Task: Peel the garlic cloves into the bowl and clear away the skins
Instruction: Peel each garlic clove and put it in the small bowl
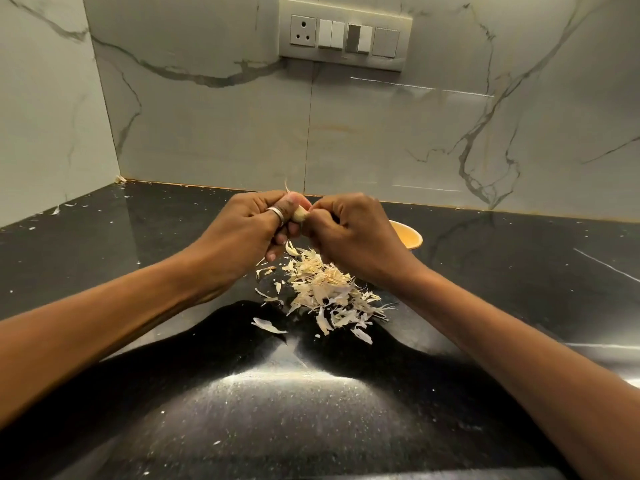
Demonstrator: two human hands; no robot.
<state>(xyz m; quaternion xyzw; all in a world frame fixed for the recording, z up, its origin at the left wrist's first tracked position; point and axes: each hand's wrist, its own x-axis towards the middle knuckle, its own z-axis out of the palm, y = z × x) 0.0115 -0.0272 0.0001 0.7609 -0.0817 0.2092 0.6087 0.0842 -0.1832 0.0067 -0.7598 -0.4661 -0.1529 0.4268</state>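
A pale garlic clove [299, 214] is held up above the black counter, between both hands. My left hand [247, 230], with a ring on the thumb, grips the clove. My right hand [349, 230] pinches at the clove's right end with curled fingers. A thin wisp of skin sticks up above the left fingers. Below the hands lies a heap of papery garlic skins [329, 289]. A small orange bowl [408, 236] stands behind my right hand, mostly hidden by it; its contents are out of sight.
The black stone counter [173, 237] meets marble walls at the back and left. A switch panel [345, 32] sits high on the back wall. Small skin scraps lie scattered at the far left of the counter and near the front.
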